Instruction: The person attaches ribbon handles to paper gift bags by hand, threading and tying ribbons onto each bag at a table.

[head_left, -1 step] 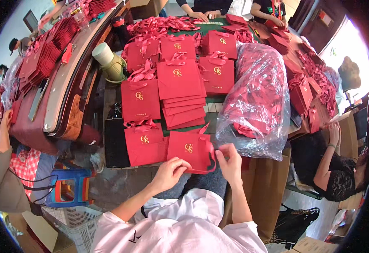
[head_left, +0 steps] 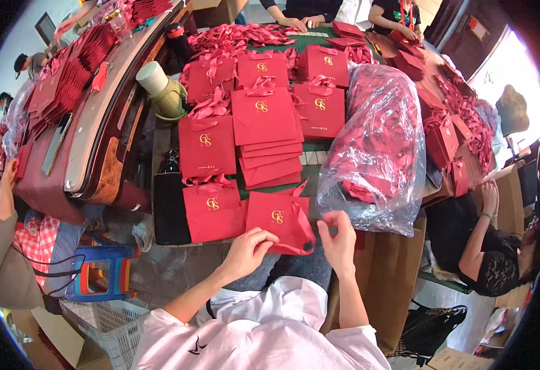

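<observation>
A small red paper gift bag [head_left: 270, 213] with gold lettering lies at the table's near edge in front of me. My left hand [head_left: 250, 251] pinches its lower edge between thumb and fingers. A red ribbon handle [head_left: 305, 233] loops down over the bag's right side. Just right of that loop is my right hand [head_left: 339, 243], thumb and forefinger apart, with nothing visible in it. Left of the bag lies another red gift bag [head_left: 211, 213]. Beyond it, a stack of red bags [head_left: 264, 120] with ribbon handles leans in overlapping layers.
A clear plastic sack [head_left: 375, 142] full of red ribbons stands at the right. Loose ribbons [head_left: 233, 38] heap at the far side. Left are a cup [head_left: 151, 79] and a wooden-edged table [head_left: 106, 92]. Below stands a blue stool [head_left: 106, 262]. Other people work around the tables.
The ribbon handle, earlier stretched up to my right hand, has dropped onto the bag. My right hand has let go and sits slightly farther right. My left hand stays on the bag.
</observation>
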### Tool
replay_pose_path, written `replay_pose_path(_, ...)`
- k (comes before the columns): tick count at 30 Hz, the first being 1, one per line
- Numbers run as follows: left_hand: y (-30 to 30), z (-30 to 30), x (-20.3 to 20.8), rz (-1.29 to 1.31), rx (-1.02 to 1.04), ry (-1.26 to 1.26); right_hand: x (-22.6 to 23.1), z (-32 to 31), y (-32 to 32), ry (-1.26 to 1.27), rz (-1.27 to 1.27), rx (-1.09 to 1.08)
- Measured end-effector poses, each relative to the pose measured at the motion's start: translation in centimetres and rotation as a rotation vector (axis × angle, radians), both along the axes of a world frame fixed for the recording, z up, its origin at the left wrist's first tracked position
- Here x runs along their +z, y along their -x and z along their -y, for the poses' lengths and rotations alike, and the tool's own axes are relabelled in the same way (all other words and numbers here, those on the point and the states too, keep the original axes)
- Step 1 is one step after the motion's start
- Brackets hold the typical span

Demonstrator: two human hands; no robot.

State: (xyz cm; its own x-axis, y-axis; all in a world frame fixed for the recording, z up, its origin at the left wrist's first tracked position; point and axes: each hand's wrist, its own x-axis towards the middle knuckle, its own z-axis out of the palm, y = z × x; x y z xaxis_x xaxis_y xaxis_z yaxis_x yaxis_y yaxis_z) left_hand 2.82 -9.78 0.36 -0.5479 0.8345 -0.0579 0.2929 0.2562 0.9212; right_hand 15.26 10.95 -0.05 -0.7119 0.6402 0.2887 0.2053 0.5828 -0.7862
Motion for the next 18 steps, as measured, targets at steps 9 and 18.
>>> replay_pose_path(9,2.4,-1.7,1.6,0.007,0.095,-0.066,2.4,4.5,3.3,0.049,0.073,0.382)
replay_pose_path(18,6.6,-2.4,-0.2,-0.654,0.208,-0.013,0.7,5.5,5.5,0.169,-0.009,0.235)
